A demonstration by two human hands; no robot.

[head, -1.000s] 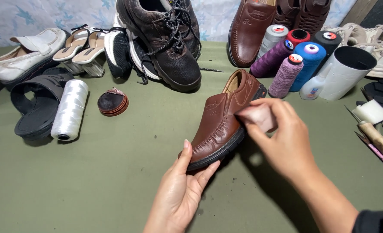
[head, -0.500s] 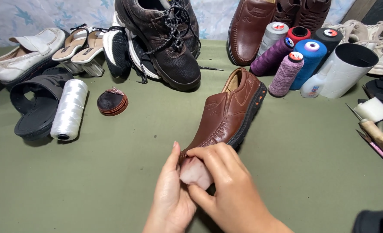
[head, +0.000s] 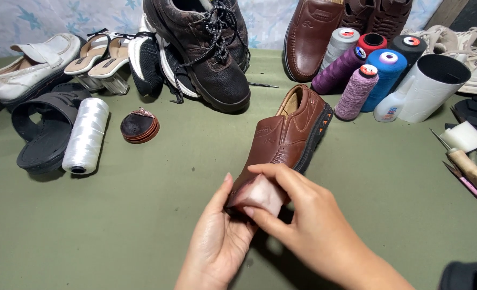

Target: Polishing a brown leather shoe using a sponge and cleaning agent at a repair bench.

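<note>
Brown leather fills the middle of my view: a slip-on shoe (head: 287,137) lies on its side on the olive-green cloth of the table (head: 141,225), toe toward me, heel toward the far clutter; my left hand (head: 219,241) cups the toe from underneath, fingers curled up against it, while my right hand (head: 303,225) presses a small pale pad (head: 260,194) onto the toe cap, thumb and forefinger pinched on it. I judge the step in hand to be wiping or buffing the toe; a further stroke would call for a firm grip from the left hand so the shoe does not roll, and even pressure along the leather.

Around this, the cloth is crowded: a white thread cone (head: 86,135) lies beside a black sandal (head: 47,126) on the left; a dark laced boot (head: 206,53) stands behind; coloured thread spools (head: 364,70) and a white cup (head: 432,86) sit to the right; hand tools (head: 472,166) lie at the right edge, well apart from my hands; a pale patterned wall (head: 34,16) backs the table.
</note>
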